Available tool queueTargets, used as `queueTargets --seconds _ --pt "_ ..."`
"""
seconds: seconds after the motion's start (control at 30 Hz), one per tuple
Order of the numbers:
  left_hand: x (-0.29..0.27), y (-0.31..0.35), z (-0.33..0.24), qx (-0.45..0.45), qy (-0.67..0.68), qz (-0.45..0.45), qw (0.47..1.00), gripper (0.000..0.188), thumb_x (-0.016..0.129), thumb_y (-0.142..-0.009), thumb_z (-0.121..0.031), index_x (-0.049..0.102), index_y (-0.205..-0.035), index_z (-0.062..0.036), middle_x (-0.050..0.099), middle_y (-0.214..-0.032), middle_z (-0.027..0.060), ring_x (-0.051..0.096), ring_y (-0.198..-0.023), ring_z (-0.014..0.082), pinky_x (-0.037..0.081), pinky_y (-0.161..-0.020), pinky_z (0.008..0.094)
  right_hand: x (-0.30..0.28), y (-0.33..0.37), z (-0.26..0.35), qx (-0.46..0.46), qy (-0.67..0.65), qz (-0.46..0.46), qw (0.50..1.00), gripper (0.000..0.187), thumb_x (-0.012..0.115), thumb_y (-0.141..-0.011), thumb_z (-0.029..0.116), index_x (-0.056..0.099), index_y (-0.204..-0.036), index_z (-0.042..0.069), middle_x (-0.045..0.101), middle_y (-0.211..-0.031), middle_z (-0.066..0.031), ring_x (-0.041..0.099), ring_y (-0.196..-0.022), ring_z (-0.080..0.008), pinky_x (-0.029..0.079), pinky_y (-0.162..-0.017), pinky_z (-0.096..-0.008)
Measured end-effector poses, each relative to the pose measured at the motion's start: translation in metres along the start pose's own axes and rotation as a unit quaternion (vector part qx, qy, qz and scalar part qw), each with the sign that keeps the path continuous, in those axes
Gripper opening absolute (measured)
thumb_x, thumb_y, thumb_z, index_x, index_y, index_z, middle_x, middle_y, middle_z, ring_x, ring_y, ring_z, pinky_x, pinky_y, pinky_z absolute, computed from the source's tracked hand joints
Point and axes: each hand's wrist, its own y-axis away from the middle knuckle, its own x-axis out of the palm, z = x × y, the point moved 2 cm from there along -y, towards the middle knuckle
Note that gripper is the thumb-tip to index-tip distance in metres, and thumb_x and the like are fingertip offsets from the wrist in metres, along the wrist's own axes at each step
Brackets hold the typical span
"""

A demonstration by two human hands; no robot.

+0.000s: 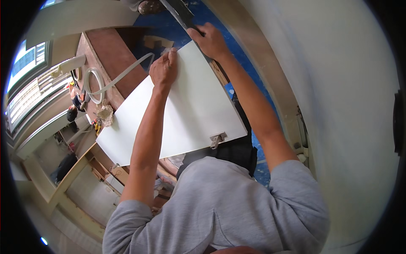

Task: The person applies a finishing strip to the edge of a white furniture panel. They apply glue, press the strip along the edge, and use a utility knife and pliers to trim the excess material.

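White strip (96,86), looped. Left hand (164,70), half-curled at the white panel (196,97)'s far edge, apparently steadying it. Panel: before the torso. Right hand (210,42), closed around a long dark tool (179,13), seemingly for control (fingers partly hidden).

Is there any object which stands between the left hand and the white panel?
Nothing visible does. The left hand appears to rest on the white panel near its edge. The pale strip curves close beside that hand, but is not seen between them.
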Motion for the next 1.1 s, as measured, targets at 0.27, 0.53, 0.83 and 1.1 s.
queueTargets --seconds 0.27,0.53,0.83,1.1 --pt "0.004 0.004 0.004 -0.003 0.002 -0.024 1.0 0.07 0.026 -0.103 -0.064 0.077 -0.12 -0.0187 0.076 -0.106 0.0186 0.069 -0.108 0.0385 0.051 -0.097 0.0465 -0.064 0.118 0.003 0.138 -0.016 0.024 0.99 0.038 0.069 -0.097 0.039 0.075 -0.116 0.006 0.06 -0.089 -0.017 0.06 -0.084 -0.0334 0.05 -0.075 -0.0413" --pt "0.001 0.001 0.002 0.001 -0.001 -0.011 1.0 0.069 0.027 -0.103 -0.064 0.077 -0.121 -0.0195 0.076 -0.108 0.0186 0.069 -0.11 0.0389 0.051 -0.098 0.0467 -0.018 0.035 0.015 0.066 0.014 0.014 0.998 0.04 0.068 -0.095 0.043 0.077 -0.105 0.006 0.062 -0.089 -0.0194 0.062 -0.083 -0.0383 0.05 -0.074 -0.045" --pt "0.004 0.004 0.003 0.001 0.018 -0.044 0.999 0.062 0.032 -0.104 -0.057 0.078 -0.115 -0.0166 0.075 -0.104 0.0215 0.069 -0.104 0.0413 0.051 -0.096 0.0476 -0.021 0.047 -0.004 0.034 -0.028 0.016 0.999 0.043 0.068 -0.097 0.045 0.075 -0.104 0.003 0.063 -0.089 -0.0182 0.061 -0.084 -0.0334 0.049 -0.077 -0.0431" --pt "0.001 0.005 0.002 -0.018 0.007 0.012 1.0 0.061 0.032 -0.105 -0.055 0.077 -0.114 -0.0148 0.075 -0.111 0.0176 0.068 -0.106 0.0398 0.051 -0.096 0.0467 -0.061 0.055 -0.017 0.145 -0.069 0.014 0.987 0.044 0.067 -0.096 0.045 0.077 -0.109 0.005 0.065 -0.089 -0.0196 0.062 -0.086 -0.036 0.049 -0.08 -0.0444"
